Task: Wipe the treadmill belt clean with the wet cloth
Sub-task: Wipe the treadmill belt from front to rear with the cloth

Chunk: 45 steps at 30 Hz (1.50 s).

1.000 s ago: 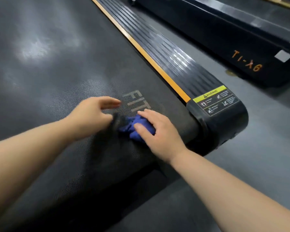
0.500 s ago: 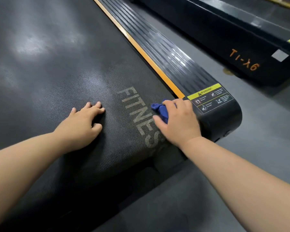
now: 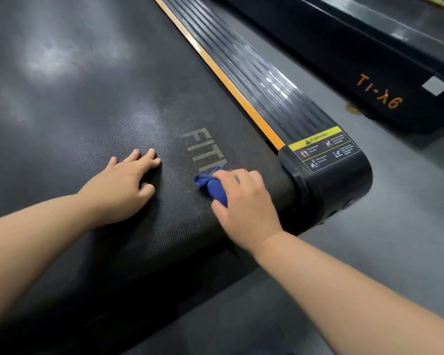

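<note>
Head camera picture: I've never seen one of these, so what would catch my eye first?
The bright blue cloth, bunched in the right hand, stands out against the dark treadmill belt, near its end and over part of the grey lettering. The left hand rests open on the belt beside it. An orange stripe runs along the belt's right edge to a yellow warning label.
</note>
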{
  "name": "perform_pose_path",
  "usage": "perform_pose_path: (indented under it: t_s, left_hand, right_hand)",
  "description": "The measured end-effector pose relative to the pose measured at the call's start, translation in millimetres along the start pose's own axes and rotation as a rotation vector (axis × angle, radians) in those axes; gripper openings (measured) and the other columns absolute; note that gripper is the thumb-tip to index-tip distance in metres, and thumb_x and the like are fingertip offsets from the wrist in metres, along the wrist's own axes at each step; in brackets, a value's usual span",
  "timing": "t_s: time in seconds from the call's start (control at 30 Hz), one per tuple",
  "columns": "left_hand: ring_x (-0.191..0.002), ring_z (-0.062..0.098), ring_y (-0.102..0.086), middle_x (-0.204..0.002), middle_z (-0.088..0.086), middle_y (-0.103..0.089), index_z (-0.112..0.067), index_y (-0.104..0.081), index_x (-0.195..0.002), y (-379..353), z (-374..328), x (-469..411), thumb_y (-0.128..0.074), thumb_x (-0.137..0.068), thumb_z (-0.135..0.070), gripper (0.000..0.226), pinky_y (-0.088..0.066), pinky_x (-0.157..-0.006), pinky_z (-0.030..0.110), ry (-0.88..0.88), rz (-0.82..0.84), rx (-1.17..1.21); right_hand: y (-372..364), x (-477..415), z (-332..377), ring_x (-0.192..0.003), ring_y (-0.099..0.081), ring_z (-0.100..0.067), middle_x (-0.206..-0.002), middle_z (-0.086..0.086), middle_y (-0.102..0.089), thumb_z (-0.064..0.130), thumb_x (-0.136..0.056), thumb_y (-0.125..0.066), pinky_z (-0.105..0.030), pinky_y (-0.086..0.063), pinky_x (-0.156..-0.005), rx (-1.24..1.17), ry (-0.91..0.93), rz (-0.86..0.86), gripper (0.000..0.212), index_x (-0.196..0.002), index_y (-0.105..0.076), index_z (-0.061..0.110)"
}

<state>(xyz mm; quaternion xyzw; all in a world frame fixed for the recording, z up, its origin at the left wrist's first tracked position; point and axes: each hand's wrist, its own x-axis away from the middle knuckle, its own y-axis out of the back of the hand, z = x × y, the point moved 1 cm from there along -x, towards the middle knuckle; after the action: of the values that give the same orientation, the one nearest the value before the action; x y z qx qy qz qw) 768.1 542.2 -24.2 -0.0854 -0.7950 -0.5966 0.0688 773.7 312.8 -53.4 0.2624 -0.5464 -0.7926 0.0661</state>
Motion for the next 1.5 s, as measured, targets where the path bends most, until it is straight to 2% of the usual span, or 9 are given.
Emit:
perform_pose_path:
  t_s: [0.13, 0.33, 0.47, 0.7, 0.9, 1.03, 1.2, 1.4, 1.5]
  left_hand:
    - [-0.147, 0.014, -0.002, -0.158, -0.014, -0.005, -0.044, -0.019, -0.147, 6.3, 24.8, 8.9, -0.046, -0.093, -0.043, 0.059, -0.010, -0.115, 0.055, 0.011, 0.086, -0.124]
    - [-0.144, 0.027, -0.007, -0.158, -0.014, 0.003, -0.079, 0.004, -0.122, -2.4, 51.8, 64.6, -0.020, -0.039, -0.105, 0.090, -0.031, -0.099, 0.070, 0.164, 0.172, -0.198]
    - [-0.146, 0.020, 0.006, -0.158, -0.015, 0.010, -0.066, 0.005, -0.135, -12.9, 29.4, 71.4, -0.017, -0.030, -0.106, 0.114, -0.023, -0.102, 0.069, 0.267, 0.137, -0.163]
    - [-0.146, 0.018, 0.009, -0.157, -0.018, 0.011, -0.065, 0.002, -0.137, -5.1, 27.1, 66.7, -0.041, -0.040, -0.093, 0.110, -0.019, -0.106, 0.070, 0.323, 0.202, -0.120]
    - [-0.146, 0.018, 0.008, -0.158, -0.016, 0.010, -0.062, 0.001, -0.139, -8.3, 28.0, 65.8, -0.040, -0.040, -0.093, 0.111, -0.019, -0.104, 0.072, 0.308, 0.169, -0.140]
    - [-0.146, 0.018, 0.006, -0.158, -0.014, 0.009, -0.061, 0.002, -0.140, -9.5, 27.6, 65.6, -0.038, -0.042, -0.094, 0.111, -0.022, -0.105, 0.069, 0.304, 0.151, -0.163]
    - [-0.145, 0.019, 0.002, -0.159, -0.013, 0.006, -0.062, 0.004, -0.139, -14.6, 34.8, 62.7, -0.033, -0.038, -0.099, 0.113, -0.029, -0.103, 0.066, 0.287, 0.149, -0.196]
    - [-0.146, 0.030, -0.002, -0.159, -0.012, 0.003, -0.061, -0.001, -0.140, -15.0, 43.2, 54.6, -0.023, -0.020, -0.107, 0.131, -0.030, -0.105, 0.063, 0.258, 0.169, -0.188]
    - [-0.146, 0.031, -0.002, -0.159, -0.012, 0.003, -0.061, -0.003, -0.141, -13.4, 42.1, 54.2, -0.025, -0.021, -0.107, 0.130, -0.029, -0.104, 0.065, 0.241, 0.159, -0.173]
  right_hand:
    - [4.7, -2.0, -9.1, -0.082, -0.051, -0.034, -0.095, -0.011, -0.059, 0.036, -0.074, -0.053, -0.039, -0.048, -0.070, 0.023, 0.112, 0.016, 0.045, -0.111, -0.063, 0.013]
    - [16.9, -7.4, -60.3, -0.080, -0.051, -0.036, -0.098, -0.015, -0.058, 0.031, -0.078, -0.051, -0.038, -0.042, -0.071, 0.204, -0.056, -0.109, 0.041, -0.111, -0.062, 0.009]
    - [3.6, 3.1, -32.8, -0.080, -0.050, -0.035, -0.101, -0.016, -0.058, 0.034, -0.075, -0.046, -0.038, -0.045, -0.076, 0.067, -0.102, -0.090, 0.051, -0.117, -0.060, 0.008]
    - [37.4, -9.3, -87.4, -0.086, -0.050, -0.043, -0.100, -0.023, -0.057, 0.011, -0.070, -0.073, -0.047, -0.047, -0.076, 0.191, 0.039, 0.026, 0.048, -0.115, -0.060, 0.004]
    - [16.6, 20.0, -38.5, -0.087, -0.051, -0.041, -0.105, -0.019, -0.056, 0.022, -0.073, -0.069, -0.043, -0.044, -0.080, -0.040, -0.128, -0.032, 0.049, -0.120, -0.058, 0.009]
    - [17.3, 21.5, -22.8, -0.083, -0.052, -0.040, -0.100, -0.019, -0.057, 0.014, -0.067, -0.076, -0.044, -0.051, -0.067, -0.008, 0.024, 0.026, 0.051, -0.115, -0.061, 0.006]
    - [34.8, 3.5, -71.0, -0.102, -0.043, -0.038, -0.118, -0.020, -0.049, 0.014, -0.083, -0.062, -0.043, -0.042, -0.085, 0.213, -0.175, -0.027, 0.045, -0.126, -0.052, 0.009]
    - [12.3, 12.8, -23.1, -0.108, -0.043, -0.036, -0.121, -0.015, -0.049, 0.024, -0.085, -0.062, -0.035, -0.030, -0.094, 0.014, -0.359, -0.079, 0.048, -0.130, -0.050, 0.015]
    - [0.6, 17.9, 26.4, -0.097, -0.047, -0.039, -0.112, -0.018, -0.055, 0.020, -0.077, -0.067, -0.040, -0.037, -0.090, -0.096, -0.146, -0.035, 0.048, -0.123, -0.057, 0.012]
